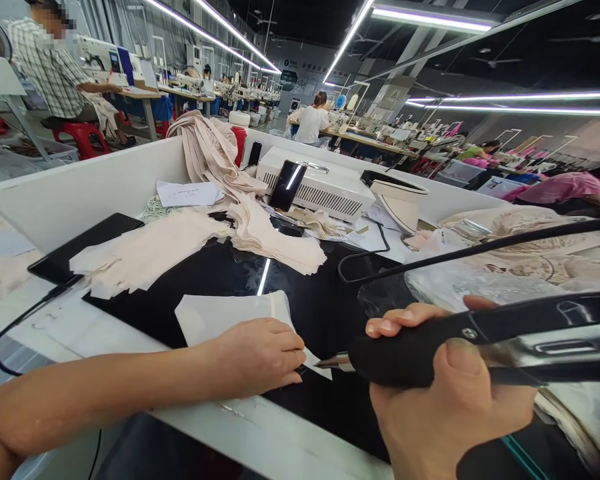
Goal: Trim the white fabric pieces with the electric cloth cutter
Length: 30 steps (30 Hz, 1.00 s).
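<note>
My left hand [260, 357] presses with bent, closed fingers on the right part of a pale, thin sheet [217, 317], whose narrow corner sticks out past the fingertips. Under it lies a glossy black board [325, 313]. My right hand [430, 420] is wrapped round a thick black hand tool [400, 353] with a pointed metal tip and a metal lever along its side. The tip sits at the sheet's narrow corner, just right of my left fingers; whether it touches cannot be made out. Beyond the sheet lie stacks of cream fabric pieces [145, 250].
A black cable [430, 263] crosses above the right side. Behind the board are a phone [287, 185], a white vented box [330, 183] and draped fabric [205, 143]. Plastic wrap and lace [520, 247] lie at right. People work at sewing machines farther off.
</note>
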Each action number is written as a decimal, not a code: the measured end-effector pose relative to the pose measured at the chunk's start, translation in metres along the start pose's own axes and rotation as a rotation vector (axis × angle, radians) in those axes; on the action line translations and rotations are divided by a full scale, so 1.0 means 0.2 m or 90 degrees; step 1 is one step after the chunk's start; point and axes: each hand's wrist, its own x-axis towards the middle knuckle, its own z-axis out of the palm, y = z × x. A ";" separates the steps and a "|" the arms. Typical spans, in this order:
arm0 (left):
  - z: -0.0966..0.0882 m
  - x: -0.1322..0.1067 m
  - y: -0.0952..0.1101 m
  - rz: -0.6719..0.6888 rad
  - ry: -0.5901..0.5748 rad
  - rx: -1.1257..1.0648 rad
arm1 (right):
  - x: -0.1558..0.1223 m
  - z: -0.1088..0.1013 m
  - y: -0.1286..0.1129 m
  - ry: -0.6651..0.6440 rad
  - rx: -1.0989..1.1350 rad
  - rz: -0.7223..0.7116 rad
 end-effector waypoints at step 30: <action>-0.01 0.00 -0.01 0.004 0.027 -0.021 | -0.04 -0.08 0.04 -0.020 -0.047 -0.021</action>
